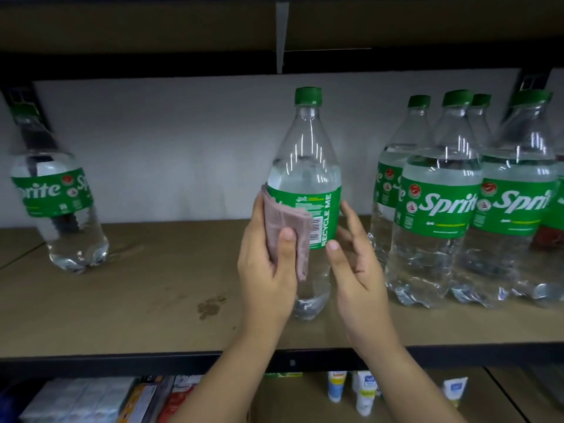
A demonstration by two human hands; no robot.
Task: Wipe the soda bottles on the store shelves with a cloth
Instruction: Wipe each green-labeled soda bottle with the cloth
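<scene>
Lower shelf (pixel 305 389), nearest: boxes (pixel 91 398) and small tubes (pixel 364 395) below the brown shelf (pixel 137 300).

Left hand (pixel 268 270): thumb and fingers clamped on a folded pink cloth (pixel 287 227), pressing it against the left side of the middle bottle (pixel 305 166).

Right hand (pixel 354 267): fingers apart and relaxed, just beside the bottle's right side; contact with the bottle cannot be told.

Middle bottle stands upright on the brown shelf, green cap, green label with the barcode side facing out.

Right of the middle bottle: group of bottles (pixel 442 193), close together. Well left of it: a single bottle (pixel 58 193), near the back wall (pixel 183 141).
</scene>
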